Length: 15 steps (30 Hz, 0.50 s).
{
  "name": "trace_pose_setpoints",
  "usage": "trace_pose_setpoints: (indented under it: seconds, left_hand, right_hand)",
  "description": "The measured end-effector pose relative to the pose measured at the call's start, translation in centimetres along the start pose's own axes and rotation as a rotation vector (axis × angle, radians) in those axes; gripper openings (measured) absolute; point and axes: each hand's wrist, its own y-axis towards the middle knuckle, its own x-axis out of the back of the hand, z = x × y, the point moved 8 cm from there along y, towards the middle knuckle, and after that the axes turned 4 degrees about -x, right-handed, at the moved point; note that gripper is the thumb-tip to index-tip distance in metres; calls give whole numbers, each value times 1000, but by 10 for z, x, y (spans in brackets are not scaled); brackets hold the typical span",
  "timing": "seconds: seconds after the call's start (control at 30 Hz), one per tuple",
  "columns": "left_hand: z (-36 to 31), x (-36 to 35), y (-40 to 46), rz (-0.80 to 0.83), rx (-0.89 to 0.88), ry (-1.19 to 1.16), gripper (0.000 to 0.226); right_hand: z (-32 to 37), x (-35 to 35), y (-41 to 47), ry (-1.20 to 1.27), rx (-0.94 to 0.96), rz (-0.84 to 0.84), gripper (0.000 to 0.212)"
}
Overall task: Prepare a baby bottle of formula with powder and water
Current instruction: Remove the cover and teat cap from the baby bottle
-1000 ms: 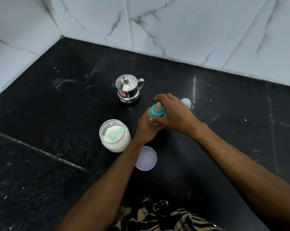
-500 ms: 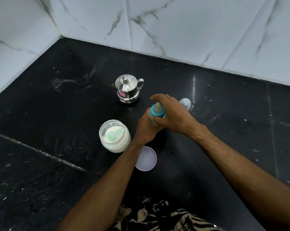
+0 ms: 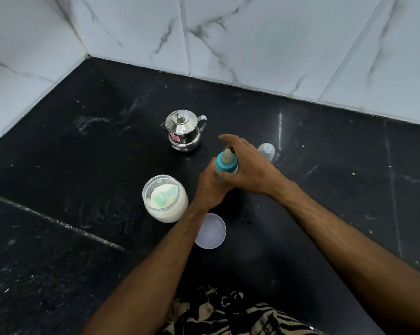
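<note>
Across the whole lower view spreads a black stone desk (image 3: 325,189), speckled with pale crumbs and smears, with a seam line crossing its left part. Behind it rise white marble-look wall tiles (image 3: 252,39) that meet in a corner at upper left. Two bare forearms reach in from the bottom edge toward the middle of the desk, and a strip of zebra-patterned cloth (image 3: 228,315) shows between them, cut off by the frame.

Left of the arms stands an open clear jar (image 3: 165,199) of white powder with a pale green scoop (image 3: 164,196) lying in it. Behind it, well apart, sits a small steel jug (image 3: 184,130) with a knobbed lid, a handle on its right and pink stickers on its side. A round lilac lid (image 3: 212,232) lies flat on the desk just beside the left forearm, which covers part of its left edge.

At the centre the baby bottle (image 3: 226,163) stands upright, showing only its teal collar and beige teat. The left hand (image 3: 210,183) wraps around the body from below, its fingers clenched on it and hiding nearly all of it, so what is inside cannot be made out. The right hand (image 3: 248,168) curls around the teal collar from the right, forefinger stretched out past the teat. Behind the right hand a clear bottle cap (image 3: 267,151) peeks out, its lower part hidden by the knuckles.
</note>
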Motion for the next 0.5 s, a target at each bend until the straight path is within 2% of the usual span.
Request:
trace_pose_setpoints:
  seconds: [0.13,0.27,0.37,0.5]
  left_hand:
    - [0,3,-3,7,-3,-137,63]
    - [-2,0,-1,12,14,-44,63]
    - [-2,1,0,0,-1,36,60]
    - [3,3,-4,-5,-24,-160,62]
  right_hand:
    - [-4,0,1,-47,-49,-53,86]
    - [0,-1,1,-9,-3,-17,77]
    - [2,-4,1,81,19,64,83]
    - [-4,-5,-1,48,-49,29,91]
